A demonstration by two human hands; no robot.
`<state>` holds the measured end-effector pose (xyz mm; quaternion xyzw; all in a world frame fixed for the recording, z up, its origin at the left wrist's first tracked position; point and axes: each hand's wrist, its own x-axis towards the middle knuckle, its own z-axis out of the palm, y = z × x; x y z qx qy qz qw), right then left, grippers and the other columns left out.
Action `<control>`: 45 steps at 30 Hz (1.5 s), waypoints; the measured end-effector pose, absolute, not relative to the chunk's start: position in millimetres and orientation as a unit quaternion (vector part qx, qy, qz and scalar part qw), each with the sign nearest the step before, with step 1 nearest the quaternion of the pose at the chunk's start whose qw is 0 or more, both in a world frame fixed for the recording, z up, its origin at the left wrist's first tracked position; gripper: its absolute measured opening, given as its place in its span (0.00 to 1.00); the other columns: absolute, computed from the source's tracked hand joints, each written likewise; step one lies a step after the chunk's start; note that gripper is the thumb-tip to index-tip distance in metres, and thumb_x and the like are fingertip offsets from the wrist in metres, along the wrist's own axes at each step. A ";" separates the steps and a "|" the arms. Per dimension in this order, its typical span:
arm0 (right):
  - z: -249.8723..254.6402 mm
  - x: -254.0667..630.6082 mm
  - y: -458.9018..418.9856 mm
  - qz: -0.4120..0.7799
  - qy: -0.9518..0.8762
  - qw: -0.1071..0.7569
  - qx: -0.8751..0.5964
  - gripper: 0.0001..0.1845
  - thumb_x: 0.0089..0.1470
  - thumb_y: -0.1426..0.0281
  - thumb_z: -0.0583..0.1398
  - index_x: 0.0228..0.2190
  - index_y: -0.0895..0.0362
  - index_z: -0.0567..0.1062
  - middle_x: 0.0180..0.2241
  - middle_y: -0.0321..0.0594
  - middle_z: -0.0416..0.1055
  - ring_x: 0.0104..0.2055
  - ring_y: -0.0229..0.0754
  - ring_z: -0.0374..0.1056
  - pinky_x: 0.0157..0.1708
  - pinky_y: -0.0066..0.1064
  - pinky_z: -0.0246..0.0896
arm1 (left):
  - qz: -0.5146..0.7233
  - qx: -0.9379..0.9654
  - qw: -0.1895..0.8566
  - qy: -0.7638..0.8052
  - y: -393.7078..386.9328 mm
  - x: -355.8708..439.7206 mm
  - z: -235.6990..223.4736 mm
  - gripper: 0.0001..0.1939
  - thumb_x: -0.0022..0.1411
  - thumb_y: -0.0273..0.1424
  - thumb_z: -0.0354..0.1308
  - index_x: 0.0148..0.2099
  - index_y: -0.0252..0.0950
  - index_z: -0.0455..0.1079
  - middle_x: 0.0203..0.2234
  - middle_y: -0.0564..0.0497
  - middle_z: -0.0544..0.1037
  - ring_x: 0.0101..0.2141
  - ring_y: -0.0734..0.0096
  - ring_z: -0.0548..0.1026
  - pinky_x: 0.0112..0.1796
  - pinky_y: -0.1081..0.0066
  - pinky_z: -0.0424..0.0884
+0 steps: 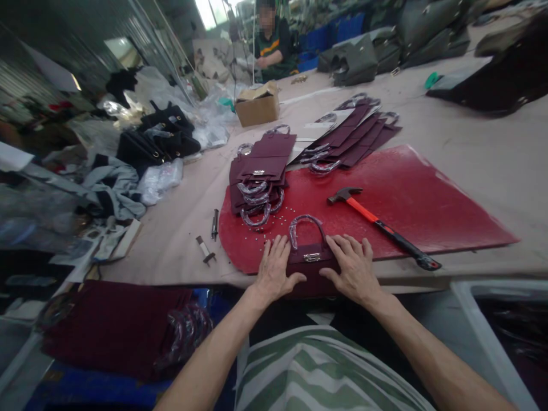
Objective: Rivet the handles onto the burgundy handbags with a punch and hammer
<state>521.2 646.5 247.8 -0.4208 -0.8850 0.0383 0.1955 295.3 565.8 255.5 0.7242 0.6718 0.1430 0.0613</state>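
Note:
A dark maroon handbag panel (306, 252) lies at the front edge of a red board (411, 188), its lower part hanging over the edge. It has a silver clasp and a plastic-wrapped handle (305, 219) that arches away from me. My left hand (276, 268) rests flat on the panel's left side, fingers stretched out. On its right side lies my right hand (353, 265), fingers also extended and thumb pointing inward. To the right of my right hand is a claw hammer (363, 211) with an orange and black handle. Small pale rivet-like bits (280, 218) are scattered beyond my left hand.
Stacked maroon panels (268, 157) and more fanned panels (351, 134) lie farther back. Two small metal tools (205, 248) sit left of the board. A cardboard box (257, 105), dark bags (160, 137) and a co-worker (274, 45) are beyond. More panels (115, 319) are at lower left.

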 end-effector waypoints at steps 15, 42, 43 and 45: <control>249.9 495.5 678.4 0.063 -0.891 0.235 -0.383 0.36 0.61 0.54 0.54 0.63 0.63 0.58 0.54 0.57 0.66 0.57 0.59 0.58 0.61 0.55 0.44 | 0.204 0.661 0.010 0.722 593.2 319.2 245.4 0.39 0.69 0.48 0.49 0.68 0.21 0.53 0.66 0.31 0.58 0.68 0.47 0.53 0.66 0.46 0.51; 271.6 477.8 665.5 0.139 -0.938 0.150 -0.278 0.38 0.51 0.54 0.65 0.60 0.56 0.68 0.57 0.50 0.65 0.59 0.57 0.57 0.64 0.55 0.38 | 0.197 0.726 0.049 0.657 557.9 272.1 253.3 0.31 0.63 0.39 0.59 0.64 0.31 0.60 0.65 0.39 0.61 0.69 0.52 0.51 0.67 0.45 0.47; 271.2 477.1 664.5 0.133 -0.937 0.152 -0.286 0.39 0.50 0.51 0.66 0.59 0.56 0.69 0.56 0.50 0.66 0.58 0.57 0.58 0.64 0.56 0.38 | 0.189 0.728 0.058 0.657 556.5 270.8 254.3 0.32 0.63 0.39 0.59 0.65 0.31 0.59 0.66 0.39 0.61 0.69 0.51 0.51 0.67 0.44 0.47; 270.4 476.2 661.4 0.124 -0.932 0.154 -0.304 0.39 0.48 0.51 0.67 0.58 0.56 0.70 0.54 0.50 0.67 0.56 0.57 0.59 0.64 0.57 0.37 | 0.178 0.732 0.071 0.653 556.5 270.6 256.4 0.33 0.63 0.39 0.60 0.66 0.32 0.58 0.66 0.40 0.61 0.69 0.51 0.50 0.67 0.44 0.47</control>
